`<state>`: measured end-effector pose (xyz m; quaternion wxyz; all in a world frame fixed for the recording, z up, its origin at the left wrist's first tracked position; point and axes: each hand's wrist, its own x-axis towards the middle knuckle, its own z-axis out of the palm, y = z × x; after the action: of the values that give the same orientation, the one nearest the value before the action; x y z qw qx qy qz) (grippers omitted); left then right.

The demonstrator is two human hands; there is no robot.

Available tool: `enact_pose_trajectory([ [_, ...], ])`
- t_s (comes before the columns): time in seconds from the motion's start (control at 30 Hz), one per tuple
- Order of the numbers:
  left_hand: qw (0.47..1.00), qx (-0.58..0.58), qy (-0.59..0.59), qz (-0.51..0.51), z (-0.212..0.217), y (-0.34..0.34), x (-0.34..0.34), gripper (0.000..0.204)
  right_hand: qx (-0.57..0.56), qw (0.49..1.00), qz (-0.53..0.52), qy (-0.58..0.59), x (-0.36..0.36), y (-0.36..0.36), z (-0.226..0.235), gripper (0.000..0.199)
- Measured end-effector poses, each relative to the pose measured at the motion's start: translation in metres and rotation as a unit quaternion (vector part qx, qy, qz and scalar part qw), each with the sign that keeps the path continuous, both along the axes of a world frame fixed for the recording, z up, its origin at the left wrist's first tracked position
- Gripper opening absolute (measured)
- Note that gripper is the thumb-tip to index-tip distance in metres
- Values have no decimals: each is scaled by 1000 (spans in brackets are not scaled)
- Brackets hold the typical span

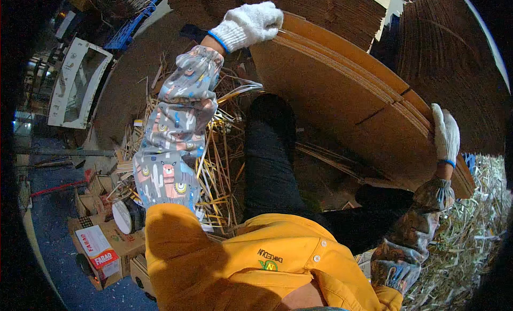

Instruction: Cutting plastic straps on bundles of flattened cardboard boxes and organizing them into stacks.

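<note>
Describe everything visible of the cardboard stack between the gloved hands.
The cardboard stack is several flat brown sheets, face to face, their layered edges showing along the top. A dark slit crosses it right of its middle. It is held tilted on edge at upper right, curved by the fisheye. The gloved left hand grips its left corner; the gloved right hand touches its right end.

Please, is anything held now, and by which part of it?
Yes, cardboard sheets: the left hand grips their upper-left corner; the right hand touches their right end.
</note>
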<state>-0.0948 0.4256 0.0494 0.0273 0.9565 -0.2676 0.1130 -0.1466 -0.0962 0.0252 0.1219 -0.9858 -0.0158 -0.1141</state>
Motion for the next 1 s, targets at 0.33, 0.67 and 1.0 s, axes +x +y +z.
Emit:
enact_pose_trajectory([
  [0.33, 997, 73, -12, -26, 1, 12, -1, 18, 39, 998, 42, -12, 3, 10, -6, 58],
  [0.67, 995, -93, -13, 15, -21, 16, 7, 23, 57, 998, 21, -1, -1, 12, -1, 57],
  [1.0, 825, -530, 127, 148, -48, 23, 34, 34, -124, 988, 84, -39, -6, -24, -7, 28],
])
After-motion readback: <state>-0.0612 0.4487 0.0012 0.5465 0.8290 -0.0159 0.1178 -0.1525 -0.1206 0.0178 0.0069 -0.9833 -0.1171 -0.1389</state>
